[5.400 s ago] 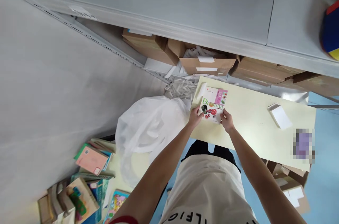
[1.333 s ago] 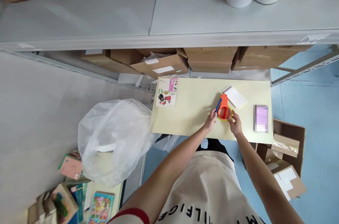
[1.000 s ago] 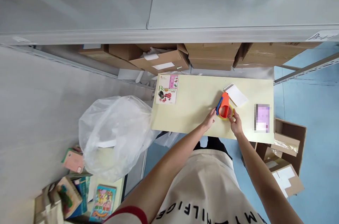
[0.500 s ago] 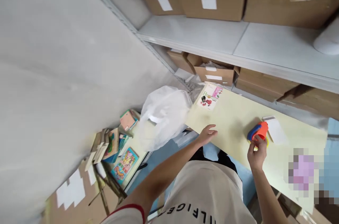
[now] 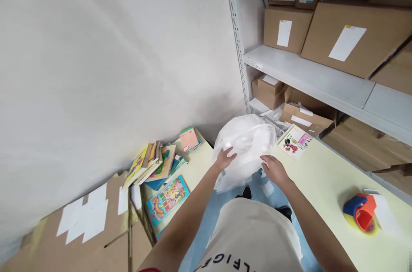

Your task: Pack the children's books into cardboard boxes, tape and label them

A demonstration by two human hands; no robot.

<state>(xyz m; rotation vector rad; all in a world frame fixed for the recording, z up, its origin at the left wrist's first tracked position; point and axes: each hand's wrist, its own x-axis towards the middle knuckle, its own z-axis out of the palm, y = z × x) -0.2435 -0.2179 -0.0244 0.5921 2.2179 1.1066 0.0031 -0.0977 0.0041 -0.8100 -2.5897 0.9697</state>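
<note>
A crumpled, translucent white plastic bag (image 5: 243,132) bulges up in the gap between the two pale tabletops. At its near left side, my left hand (image 5: 225,159) has its thumb and fingers spread, holding nothing. By the bag's right edge is my right hand (image 5: 275,170), its fingers slightly bent and apart with nothing visible in them; whether it touches the plastic I cannot tell. On the right table, a red and blue tape dispenser (image 5: 361,210) with a yellow rim lies beside a white slip, away from both hands.
A booklet with fruit pictures (image 5: 295,141) lies on the right table's far corner. Stacked books (image 5: 149,162) and a colourful picture book (image 5: 168,199) are on the left table. Cardboard boxes (image 5: 337,40) fill the metal shelf (image 5: 309,74) behind. Flattened cardboard (image 5: 106,250) is at lower left.
My view has swung left. My right hand has let go of the tape dispenser, which stays on the table, and moved left to the bag. My left hand has also come to the bag.
</note>
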